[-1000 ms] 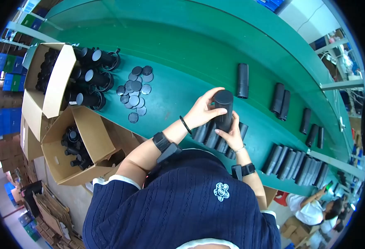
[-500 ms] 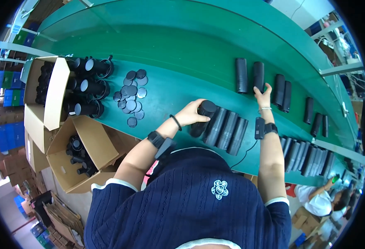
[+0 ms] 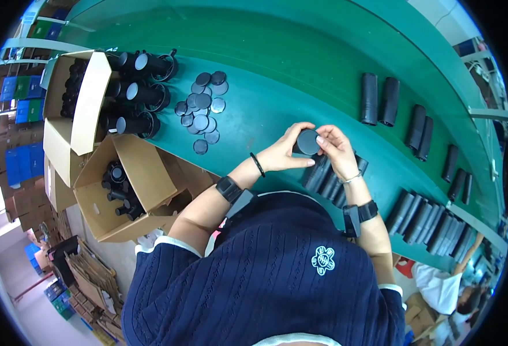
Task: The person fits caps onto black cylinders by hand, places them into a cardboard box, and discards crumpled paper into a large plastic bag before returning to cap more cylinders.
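A person in a navy top with white-edged sleeves works over a green counter, both hands gathered at one black tube in front of the chest. The tube's round end faces up toward the camera. The left hand clasps it from the left, thumb on the near side and forefinger across the far side. The right hand bends in from the right, thumb tip on the edge of the round end and fingers curled beside it; whether they pinch the edge firmly cannot be told.

Just beneath the right hand, a short row of tubes lies side by side, partly covered by the wrist. To the left of the hands, a loose scatter of black discs, several overlapping, spreads across the counter. Farther left, black cylinders with rings line up next to an open carton filled with dark parts. A second carton, flaps up, stands below with more black pieces inside.

Along the darker green strip at the back, seven tubes are spaced out toward the right. A longer row of tubes fills the counter's near right side, and beyond it a co-worker in white appears at lower right.
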`<control>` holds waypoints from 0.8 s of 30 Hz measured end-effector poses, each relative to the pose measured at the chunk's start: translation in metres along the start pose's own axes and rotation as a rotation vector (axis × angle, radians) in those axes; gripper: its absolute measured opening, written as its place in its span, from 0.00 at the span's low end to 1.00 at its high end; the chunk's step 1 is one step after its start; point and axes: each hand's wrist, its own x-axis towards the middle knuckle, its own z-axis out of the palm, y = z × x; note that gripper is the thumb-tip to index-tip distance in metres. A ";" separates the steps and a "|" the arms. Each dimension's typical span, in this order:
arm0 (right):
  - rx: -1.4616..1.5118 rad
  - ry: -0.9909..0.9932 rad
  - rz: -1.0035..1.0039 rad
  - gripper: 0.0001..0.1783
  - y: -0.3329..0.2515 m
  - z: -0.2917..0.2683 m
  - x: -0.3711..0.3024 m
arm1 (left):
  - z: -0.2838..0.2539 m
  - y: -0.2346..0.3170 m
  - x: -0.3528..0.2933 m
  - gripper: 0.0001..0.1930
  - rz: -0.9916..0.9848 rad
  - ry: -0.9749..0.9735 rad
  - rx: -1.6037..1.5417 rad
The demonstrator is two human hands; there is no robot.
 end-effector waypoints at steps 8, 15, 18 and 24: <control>-0.116 0.101 0.015 0.18 -0.012 0.026 -0.004 | -0.010 -0.011 0.000 0.30 -0.242 -0.013 -0.472; -0.120 0.133 -0.013 0.21 -0.015 0.042 -0.007 | -0.002 -0.017 -0.002 0.28 -0.198 0.046 -0.493; -0.095 0.127 -0.009 0.21 -0.015 0.041 -0.010 | 0.005 -0.024 -0.004 0.29 -0.129 0.087 -0.351; -0.621 0.033 -0.308 0.40 -0.012 0.039 -0.013 | -0.005 -0.021 0.000 0.36 0.007 0.062 0.048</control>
